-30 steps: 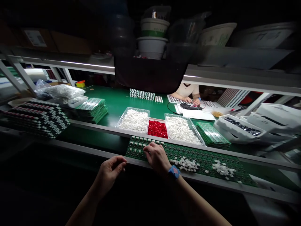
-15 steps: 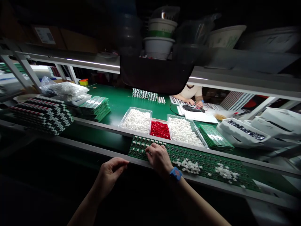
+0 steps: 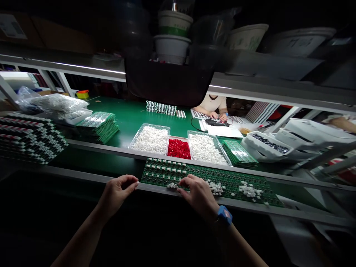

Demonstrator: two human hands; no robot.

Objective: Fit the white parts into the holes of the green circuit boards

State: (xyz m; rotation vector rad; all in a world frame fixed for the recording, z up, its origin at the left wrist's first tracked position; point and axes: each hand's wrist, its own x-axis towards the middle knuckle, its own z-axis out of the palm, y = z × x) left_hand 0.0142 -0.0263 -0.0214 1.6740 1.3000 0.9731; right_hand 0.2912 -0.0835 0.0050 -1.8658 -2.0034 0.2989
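A long green circuit board panel (image 3: pixel 194 172) lies along the bench's front ledge. Rows of small white keycap-like pieces stand on its left part. Left of the panel, my left hand (image 3: pixel 115 193) is closed in a pinch; a tiny white piece shows at its fingertips. My right hand (image 3: pixel 200 193), with a blue wrist strap (image 3: pixel 224 214), is over the panel's front edge, its thumb and index finger apart. Just left of those fingertips is a small heap of loose white pieces (image 3: pixel 172 185). Another heap (image 3: pixel 215 188) is partly behind my right hand.
Behind the panel stand two clear trays of white pieces (image 3: pixel 151 140) (image 3: pixel 207 149), with red pieces (image 3: pixel 178 148) between them. Circuit board stacks (image 3: pixel 97 126) (image 3: pixel 239 152) flank them. White bins (image 3: pixel 269 144) stand right. A co-worker's hands (image 3: pixel 218 116) are across the bench. A shelf (image 3: pixel 278 94) hangs overhead.
My right hand has drawn back from the rows of placed pieces to the panel's front edge. A small loose heap now shows by its fingers. The camera view has shifted right.
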